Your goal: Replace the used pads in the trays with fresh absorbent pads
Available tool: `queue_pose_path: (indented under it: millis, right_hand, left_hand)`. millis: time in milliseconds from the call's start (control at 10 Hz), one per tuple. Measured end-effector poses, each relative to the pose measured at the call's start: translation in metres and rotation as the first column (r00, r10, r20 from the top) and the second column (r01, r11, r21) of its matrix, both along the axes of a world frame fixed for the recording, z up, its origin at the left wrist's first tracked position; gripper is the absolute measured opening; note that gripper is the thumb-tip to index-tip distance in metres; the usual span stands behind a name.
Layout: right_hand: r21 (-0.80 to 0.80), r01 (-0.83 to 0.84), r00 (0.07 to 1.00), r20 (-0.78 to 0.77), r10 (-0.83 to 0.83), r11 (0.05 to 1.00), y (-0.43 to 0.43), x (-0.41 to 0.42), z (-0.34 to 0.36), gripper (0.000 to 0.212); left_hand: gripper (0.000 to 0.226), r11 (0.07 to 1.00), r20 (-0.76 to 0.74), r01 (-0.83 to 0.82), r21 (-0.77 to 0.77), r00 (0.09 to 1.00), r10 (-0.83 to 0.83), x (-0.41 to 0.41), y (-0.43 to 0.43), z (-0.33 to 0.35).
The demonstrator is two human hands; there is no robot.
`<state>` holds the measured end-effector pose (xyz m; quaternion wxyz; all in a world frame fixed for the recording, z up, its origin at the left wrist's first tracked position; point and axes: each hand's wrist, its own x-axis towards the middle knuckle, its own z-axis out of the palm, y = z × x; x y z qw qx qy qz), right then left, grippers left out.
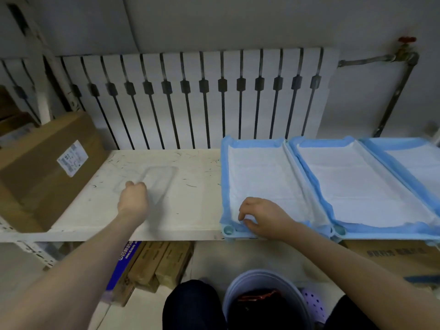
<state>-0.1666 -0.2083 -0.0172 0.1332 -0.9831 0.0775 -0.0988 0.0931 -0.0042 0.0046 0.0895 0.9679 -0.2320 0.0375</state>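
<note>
Three light-blue trays stand side by side on a white shelf, each lined with a white pad edged in blue. My right hand point(260, 216) pinches the near edge of the pad point(262, 182) in the left tray point(229, 231). My left hand point(133, 198) grips the near end of a clear plastic tray point(162, 177) lying on the bare part of the shelf point(195, 210). The middle tray point(339, 231) holds its own pad point(362, 186). The right tray point(390, 148) is cut off by the frame edge.
A cardboard box point(42, 163) with a label sits at the shelf's left end. A radiator point(190, 96) stands behind. Below the shelf are boxes point(152, 265) and a grey bucket point(262, 296) with dark contents between my knees.
</note>
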Motion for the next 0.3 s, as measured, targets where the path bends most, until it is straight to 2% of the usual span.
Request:
queue_pose_path:
  millis: [100, 200, 300]
  right_hand:
    - [-0.004, 0.009, 1.0, 0.005, -0.009, 1.0, -0.005, 0.003, -0.008, 0.016]
    - [-0.02, 0.027, 0.999, -0.045, -0.028, 0.999, -0.003, 0.0, -0.013, 0.015]
    - [0.012, 0.047, 0.998, -0.044, -0.046, 0.999, -0.003, -0.005, -0.018, 0.016]
  left_hand:
    - [0.032, 0.995, -0.033, -0.103, -0.012, 0.994, 0.102, 0.025, 0.002, -0.004]
    - [0.042, 0.983, -0.124, -0.144, 0.112, 0.98, 0.158, 0.033, 0.007, -0.01]
    - [0.055, 0.979, -0.137, -0.184, 0.087, 0.971, 0.195, 0.024, 0.0, -0.013]
